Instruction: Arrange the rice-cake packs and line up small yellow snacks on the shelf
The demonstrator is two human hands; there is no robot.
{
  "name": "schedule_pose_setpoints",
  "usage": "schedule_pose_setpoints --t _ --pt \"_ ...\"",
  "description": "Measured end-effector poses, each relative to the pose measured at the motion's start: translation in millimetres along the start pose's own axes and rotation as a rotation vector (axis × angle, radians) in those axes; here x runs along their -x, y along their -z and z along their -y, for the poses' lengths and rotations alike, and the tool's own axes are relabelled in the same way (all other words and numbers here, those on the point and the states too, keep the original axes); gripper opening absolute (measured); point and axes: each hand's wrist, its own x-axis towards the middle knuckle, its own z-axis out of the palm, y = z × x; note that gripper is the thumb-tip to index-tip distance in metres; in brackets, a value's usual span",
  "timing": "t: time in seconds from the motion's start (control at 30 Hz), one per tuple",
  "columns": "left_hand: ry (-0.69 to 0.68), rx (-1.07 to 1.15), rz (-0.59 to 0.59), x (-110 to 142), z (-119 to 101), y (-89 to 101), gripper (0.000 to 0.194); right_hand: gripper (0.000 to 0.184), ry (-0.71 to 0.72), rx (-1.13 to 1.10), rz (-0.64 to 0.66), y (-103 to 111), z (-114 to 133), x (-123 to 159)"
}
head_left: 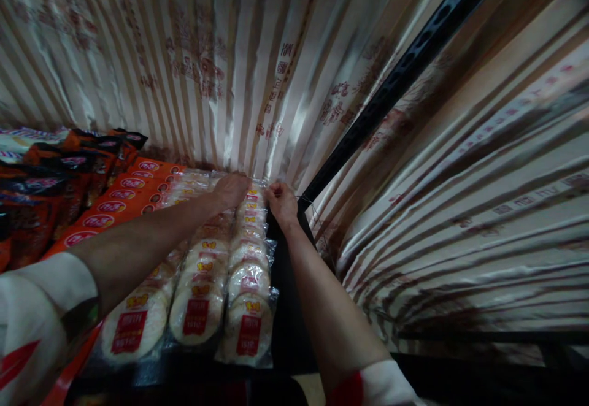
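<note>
Clear plastic packets of round, pale, flat cakes (250, 326) with red and yellow labels stand in overlapping rows on a dark shelf (294, 326). At the far end of the rightmost row, my left hand (232, 190) is closed at the left edge of the rearmost packet (254, 190). My right hand (281, 202), its fingers curled in a pinch, is at that packet's right edge. Both forearms reach over the shelf, the left one crossing the neighbouring rows. The fingertips are small and dim, and the left ones are partly hidden.
Orange packets (105, 221) with oval logos line up to the left, beside black and orange bags (69, 173). Pleated, printed sheeting (221, 75) hangs behind and to the right. A black perforated post (391, 93) rises diagonally just beyond my right hand.
</note>
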Motion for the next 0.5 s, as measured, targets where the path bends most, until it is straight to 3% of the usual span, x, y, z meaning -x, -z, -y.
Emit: schedule_pose_setpoints --t 0.3,0.5 --pt "0.034 -0.012 -0.010 -1.3 -2.6 -3.4 0.027 0.025 -0.025 -0.163 0.149 2.1 -19.3 11.7" --pt "0.045 -0.018 -0.002 -0.1 -4.6 -1.0 0.027 0.016 -0.032 -0.298 0.172 -6.0 -31.2 6.4"
